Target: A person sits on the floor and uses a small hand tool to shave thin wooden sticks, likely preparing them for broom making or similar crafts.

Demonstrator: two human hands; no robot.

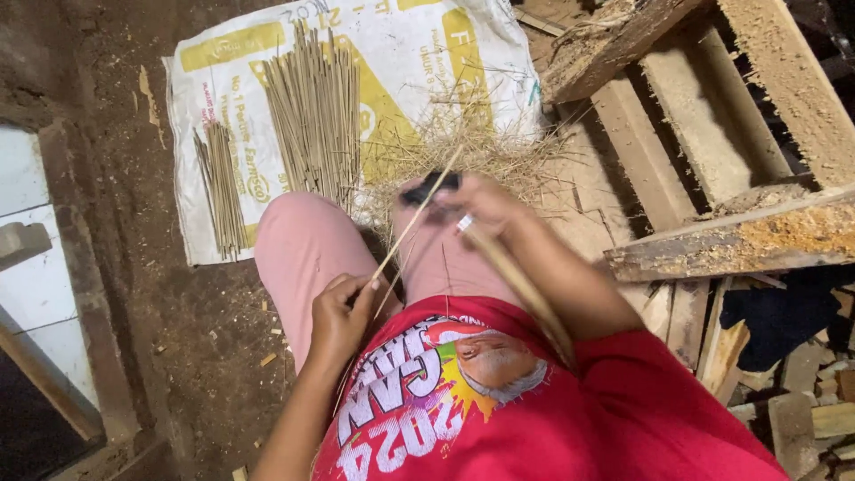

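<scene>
Left hand (343,312): fingers pinched together on the lower end of a thin bamboo stick (414,223), held over the lap and slanting up toward the right hand (472,207), which is clamped around a dark-handled knife (430,187) with its blade lying along the forearm. Carrier: a white and yellow printed sack (223,80) spread on the earth floor (125,267) ahead of the knees, bearing a large bundle of sticks (316,111) at its middle, a small bundle (221,187) near its left edge, and a heap of pale shavings (481,151) at its near right corner. Rough wooden planks (712,134) lie just beyond the sack's right edge.
</scene>
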